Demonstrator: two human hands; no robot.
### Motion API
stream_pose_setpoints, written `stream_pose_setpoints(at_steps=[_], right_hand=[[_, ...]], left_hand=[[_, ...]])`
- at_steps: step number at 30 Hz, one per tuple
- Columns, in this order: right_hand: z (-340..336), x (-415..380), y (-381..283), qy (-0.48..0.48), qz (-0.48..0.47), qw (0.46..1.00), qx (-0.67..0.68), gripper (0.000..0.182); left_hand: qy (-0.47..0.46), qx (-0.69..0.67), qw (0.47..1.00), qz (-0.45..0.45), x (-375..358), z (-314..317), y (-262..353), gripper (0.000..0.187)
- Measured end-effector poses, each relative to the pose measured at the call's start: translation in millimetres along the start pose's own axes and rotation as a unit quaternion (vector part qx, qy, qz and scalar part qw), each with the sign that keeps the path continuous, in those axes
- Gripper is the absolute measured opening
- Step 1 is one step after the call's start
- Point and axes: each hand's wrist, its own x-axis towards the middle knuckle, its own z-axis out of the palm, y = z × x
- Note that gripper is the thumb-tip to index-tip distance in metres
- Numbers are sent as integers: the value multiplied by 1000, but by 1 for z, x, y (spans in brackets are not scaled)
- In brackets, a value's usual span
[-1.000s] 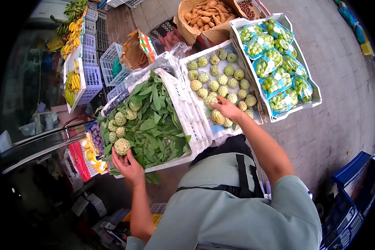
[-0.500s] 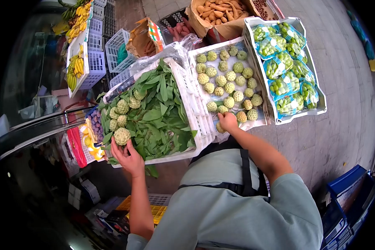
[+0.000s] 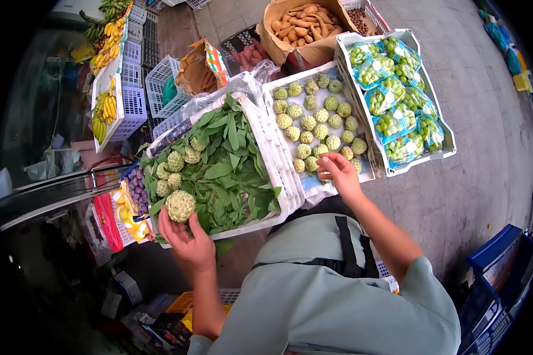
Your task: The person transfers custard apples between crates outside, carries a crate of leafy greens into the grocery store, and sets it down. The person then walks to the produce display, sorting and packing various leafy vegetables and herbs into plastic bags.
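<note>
My left hand (image 3: 189, 242) holds a large pale green custard apple (image 3: 180, 206) in its fingertips, over the lower left corner of a white crate (image 3: 287, 177) filled with green leaves (image 3: 228, 168). Several more custard apples (image 3: 175, 161) rest on the leaves just above it. To the right, my right hand (image 3: 339, 174) is over the near end of a shallow crate (image 3: 370, 171) with rows of smaller custard apples (image 3: 321, 131). Its fingers are bent beside the fruit at that end, and whether they grip one is hidden.
Bagged green grapes fill a white crate (image 3: 450, 148) at the right. Behind stand a cardboard box (image 3: 272, 44) of brown tubers and a blue-white basket (image 3: 160, 77). Bananas (image 3: 106, 109) lie at the upper left, purple fruit (image 3: 135, 188) at the left. A blue cart (image 3: 497, 272) stands lower right.
My left hand has lifted the large custard apple slightly and moved a little right and nearer me. My right hand has moved right, away from the fruit at the crate's near left corner.
</note>
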Motion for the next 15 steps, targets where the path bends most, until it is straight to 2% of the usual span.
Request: stream_pose_setpoints(at_steps=[1,2,4,5,6,7,8,10,12,14,15], right_hand=[[5,-14,-26,-45,-17,998,34,43],[11,-27,-46,-47,-17,998,31,43],[26,-51,-80,-184,-1,975,129,49],[33,-62,-98,-183,-4,975,128,49],[39,-73,-115,-246,64,941,224,47],[41,-78,-122,-304,130,889,316,46],[34,-73,-110,-303,129,889,317,46],[8,-47,-62,-193,114,923,314,43],[-1,-31,-31,-23,107,990,91,40],[-16,-5,42,66,158,977,-127,42],[-20,3,68,62,216,968,-114,45]], left_hand=[[-39,-34,999,16,0,8,25,60],[-75,-67,994,32,-2,14,46,60],[-236,-20,959,158,-2,28,70,68],[-289,-54,936,192,1,44,85,72],[-342,-88,908,224,4,57,96,75],[-343,-91,908,225,8,61,102,75],[-340,-84,911,216,12,64,105,76],[-335,-70,916,209,19,60,101,77],[-291,-5,946,140,34,42,80,73],[-261,75,957,98,46,25,52,64],[-259,101,959,58,52,19,37,62]])
